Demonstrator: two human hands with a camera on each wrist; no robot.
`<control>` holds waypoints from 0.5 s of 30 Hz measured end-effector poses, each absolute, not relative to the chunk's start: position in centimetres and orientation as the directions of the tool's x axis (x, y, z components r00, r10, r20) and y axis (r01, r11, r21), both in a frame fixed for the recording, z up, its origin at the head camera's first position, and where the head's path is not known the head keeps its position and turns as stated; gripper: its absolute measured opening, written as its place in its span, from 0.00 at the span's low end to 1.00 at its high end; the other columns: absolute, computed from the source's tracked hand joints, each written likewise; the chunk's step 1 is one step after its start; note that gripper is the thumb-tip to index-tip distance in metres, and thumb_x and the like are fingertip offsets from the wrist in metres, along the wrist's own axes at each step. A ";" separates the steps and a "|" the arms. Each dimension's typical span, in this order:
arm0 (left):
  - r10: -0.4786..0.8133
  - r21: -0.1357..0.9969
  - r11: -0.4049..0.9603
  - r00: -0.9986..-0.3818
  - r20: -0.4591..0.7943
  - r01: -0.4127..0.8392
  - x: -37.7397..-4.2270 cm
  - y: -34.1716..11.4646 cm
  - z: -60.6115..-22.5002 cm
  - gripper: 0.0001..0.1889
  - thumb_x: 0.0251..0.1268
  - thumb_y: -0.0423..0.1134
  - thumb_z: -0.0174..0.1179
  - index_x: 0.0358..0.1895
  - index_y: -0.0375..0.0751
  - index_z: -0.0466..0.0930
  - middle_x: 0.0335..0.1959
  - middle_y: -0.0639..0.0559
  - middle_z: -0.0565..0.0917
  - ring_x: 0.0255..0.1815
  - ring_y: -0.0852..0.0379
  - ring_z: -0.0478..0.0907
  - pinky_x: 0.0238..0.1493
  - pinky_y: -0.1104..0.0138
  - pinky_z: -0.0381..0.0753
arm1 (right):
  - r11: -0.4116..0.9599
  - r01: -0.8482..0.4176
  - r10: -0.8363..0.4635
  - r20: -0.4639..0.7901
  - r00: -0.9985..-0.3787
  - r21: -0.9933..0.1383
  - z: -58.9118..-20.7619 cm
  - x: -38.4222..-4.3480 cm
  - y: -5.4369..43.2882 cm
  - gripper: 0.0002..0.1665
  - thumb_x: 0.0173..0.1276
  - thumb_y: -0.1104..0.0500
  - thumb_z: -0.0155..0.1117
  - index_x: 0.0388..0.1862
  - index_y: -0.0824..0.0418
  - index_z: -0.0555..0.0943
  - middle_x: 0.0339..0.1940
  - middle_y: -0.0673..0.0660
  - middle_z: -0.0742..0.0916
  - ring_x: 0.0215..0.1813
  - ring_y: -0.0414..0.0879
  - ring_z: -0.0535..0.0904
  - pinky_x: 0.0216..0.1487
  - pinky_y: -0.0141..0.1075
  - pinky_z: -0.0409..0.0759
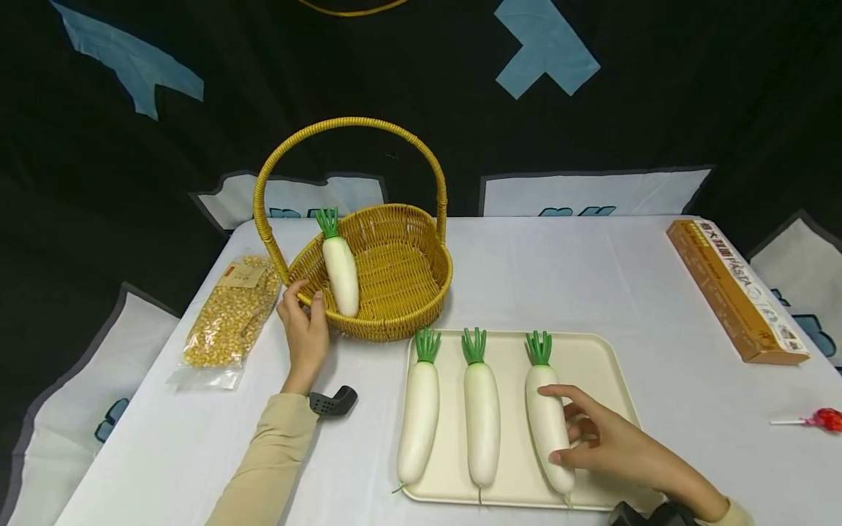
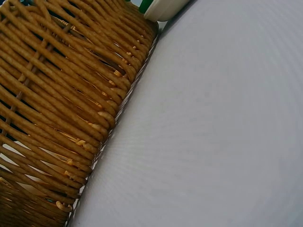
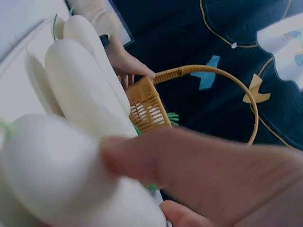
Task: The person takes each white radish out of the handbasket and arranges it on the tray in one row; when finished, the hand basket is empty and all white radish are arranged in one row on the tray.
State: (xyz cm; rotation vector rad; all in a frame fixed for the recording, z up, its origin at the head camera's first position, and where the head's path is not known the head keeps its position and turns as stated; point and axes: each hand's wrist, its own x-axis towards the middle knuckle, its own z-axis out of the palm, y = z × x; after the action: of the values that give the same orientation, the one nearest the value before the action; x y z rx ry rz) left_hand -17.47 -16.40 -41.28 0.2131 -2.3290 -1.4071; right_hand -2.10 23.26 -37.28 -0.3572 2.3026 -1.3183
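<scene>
Radish at the tray's 3 o'clock, right hand fingers curling around it; left hand grips the basket rim, steadying it.

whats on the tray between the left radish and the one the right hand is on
One more white radish lies between the left radish and the radish under the right hand, all lengthwise on the tray, as the head view shows.
</scene>
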 end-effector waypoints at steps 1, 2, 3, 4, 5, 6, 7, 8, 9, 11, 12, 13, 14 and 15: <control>-0.333 0.875 0.478 -0.906 0.261 0.077 -17.4 -16.4 -41.3 0.22 0.68 0.52 0.39 0.61 0.48 0.57 0.55 0.37 0.57 0.42 0.49 0.60 0.40 0.60 0.59 | 0.515 -0.006 -0.436 -0.256 -0.863 -0.857 -37.3 -2.0 23.3 0.43 0.55 0.49 0.67 0.67 0.49 0.57 0.45 0.63 0.72 0.36 0.35 0.74 0.34 0.29 0.72; -0.331 0.876 0.475 -0.908 0.258 0.076 -17.4 -16.4 -41.3 0.22 0.68 0.52 0.39 0.62 0.48 0.56 0.55 0.37 0.57 0.43 0.48 0.60 0.41 0.60 0.59 | 0.519 -0.017 -0.437 -0.249 -0.865 -0.854 -37.2 -1.9 23.3 0.43 0.55 0.49 0.66 0.67 0.49 0.57 0.45 0.63 0.71 0.35 0.35 0.74 0.34 0.29 0.71; -0.329 0.877 0.475 -0.909 0.256 0.075 -17.4 -16.4 -41.3 0.23 0.68 0.53 0.39 0.62 0.48 0.56 0.56 0.37 0.57 0.43 0.47 0.60 0.42 0.59 0.59 | 0.523 -0.024 -0.437 -0.244 -0.866 -0.852 -37.2 -1.9 23.3 0.43 0.55 0.48 0.66 0.67 0.49 0.57 0.44 0.62 0.72 0.35 0.35 0.73 0.34 0.29 0.71; -0.327 0.878 0.474 -0.910 0.254 0.075 -17.4 -16.4 -41.3 0.23 0.68 0.53 0.39 0.62 0.48 0.56 0.56 0.37 0.56 0.44 0.47 0.60 0.42 0.58 0.60 | 0.524 -0.030 -0.437 -0.239 -0.867 -0.851 -37.2 -1.8 23.3 0.42 0.56 0.48 0.66 0.67 0.49 0.57 0.42 0.61 0.72 0.35 0.35 0.73 0.34 0.29 0.71; -0.326 0.879 0.471 -0.911 0.251 0.073 -17.4 -16.4 -41.3 0.23 0.68 0.53 0.39 0.62 0.49 0.56 0.57 0.37 0.56 0.45 0.46 0.60 0.43 0.57 0.60 | 0.523 -0.036 -0.438 -0.232 -0.868 -0.851 -37.1 -1.7 23.3 0.42 0.56 0.49 0.65 0.67 0.49 0.57 0.41 0.60 0.73 0.35 0.35 0.73 0.34 0.29 0.72; -0.326 0.880 0.470 -0.913 0.248 0.071 -17.4 -16.4 -41.3 0.23 0.68 0.53 0.39 0.62 0.49 0.56 0.57 0.37 0.56 0.45 0.46 0.60 0.43 0.57 0.60 | 0.524 -0.042 -0.437 -0.226 -0.870 -0.851 -37.1 -1.7 23.3 0.41 0.57 0.49 0.64 0.67 0.49 0.57 0.41 0.59 0.74 0.36 0.35 0.73 0.35 0.29 0.72; -0.326 0.879 0.471 -0.913 0.247 0.070 -17.4 -16.4 -41.3 0.23 0.68 0.53 0.39 0.62 0.49 0.56 0.58 0.37 0.56 0.46 0.46 0.60 0.43 0.57 0.60 | 0.527 -0.047 -0.434 -0.221 -0.873 -0.848 -37.1 -1.6 23.3 0.40 0.58 0.49 0.63 0.67 0.49 0.57 0.41 0.58 0.74 0.37 0.35 0.73 0.35 0.29 0.73; -0.327 0.878 0.473 -0.912 0.247 0.068 -17.4 -16.4 -41.3 0.23 0.68 0.53 0.39 0.62 0.49 0.56 0.57 0.37 0.56 0.46 0.46 0.60 0.43 0.57 0.60 | 0.530 -0.050 -0.429 -0.217 -0.877 -0.846 -37.1 -1.5 23.3 0.39 0.59 0.48 0.63 0.67 0.48 0.57 0.41 0.58 0.74 0.38 0.34 0.73 0.36 0.29 0.73; -0.328 0.877 0.476 -0.912 0.248 0.067 -17.4 -16.5 -41.3 0.23 0.68 0.53 0.39 0.62 0.49 0.56 0.58 0.37 0.56 0.47 0.46 0.60 0.43 0.57 0.60 | 0.535 -0.052 -0.422 -0.214 -0.881 -0.843 -37.1 -1.4 23.3 0.38 0.60 0.48 0.62 0.67 0.48 0.57 0.42 0.57 0.74 0.39 0.34 0.73 0.36 0.29 0.73; -0.332 0.875 0.479 -0.910 0.249 0.065 -17.4 -16.5 -41.3 0.23 0.68 0.53 0.39 0.62 0.49 0.56 0.57 0.37 0.56 0.46 0.46 0.60 0.42 0.57 0.60 | 0.547 -0.062 -0.407 -0.200 -0.891 -0.835 -37.1 -1.2 23.2 0.36 0.61 0.48 0.60 0.66 0.48 0.58 0.45 0.57 0.74 0.40 0.34 0.72 0.37 0.29 0.74; -0.333 0.874 0.481 -0.909 0.251 0.065 -17.4 -16.5 -41.4 0.23 0.68 0.53 0.39 0.62 0.48 0.56 0.57 0.37 0.56 0.46 0.46 0.60 0.42 0.58 0.60 | 0.555 -0.067 -0.398 -0.195 -0.896 -0.829 -37.1 -1.1 23.2 0.36 0.62 0.48 0.59 0.66 0.48 0.58 0.46 0.57 0.73 0.41 0.33 0.72 0.37 0.29 0.74; -0.333 0.874 0.481 -0.909 0.251 0.066 -17.4 -16.5 -41.4 0.23 0.68 0.53 0.39 0.62 0.48 0.56 0.56 0.37 0.56 0.46 0.46 0.60 0.41 0.58 0.59 | 0.563 -0.070 -0.390 -0.190 -0.901 -0.823 -37.0 -1.1 23.1 0.35 0.62 0.48 0.59 0.66 0.48 0.59 0.46 0.58 0.73 0.40 0.33 0.72 0.36 0.29 0.73; -0.333 0.875 0.480 -0.909 0.251 0.066 -17.4 -16.5 -41.4 0.23 0.68 0.54 0.39 0.62 0.48 0.56 0.56 0.37 0.56 0.45 0.47 0.60 0.41 0.59 0.59 | 0.572 -0.075 -0.382 -0.184 -0.906 -0.817 -37.0 -1.0 23.0 0.34 0.62 0.48 0.59 0.66 0.48 0.59 0.46 0.58 0.73 0.39 0.33 0.72 0.36 0.29 0.73; -0.331 0.875 0.479 -0.910 0.250 0.067 -17.4 -16.4 -41.4 0.23 0.68 0.54 0.39 0.62 0.48 0.56 0.56 0.37 0.57 0.44 0.47 0.60 0.40 0.59 0.59 | 0.582 -0.081 -0.373 -0.178 -0.910 -0.809 -37.0 -0.9 23.0 0.34 0.63 0.48 0.58 0.66 0.48 0.59 0.46 0.58 0.72 0.39 0.33 0.71 0.35 0.29 0.73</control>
State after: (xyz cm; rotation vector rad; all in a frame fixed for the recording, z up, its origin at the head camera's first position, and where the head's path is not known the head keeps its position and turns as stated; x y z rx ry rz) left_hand -17.45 -16.44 -41.38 0.2211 -2.3433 -1.4118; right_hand -0.94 22.99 -36.97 -0.3698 2.4865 -1.2467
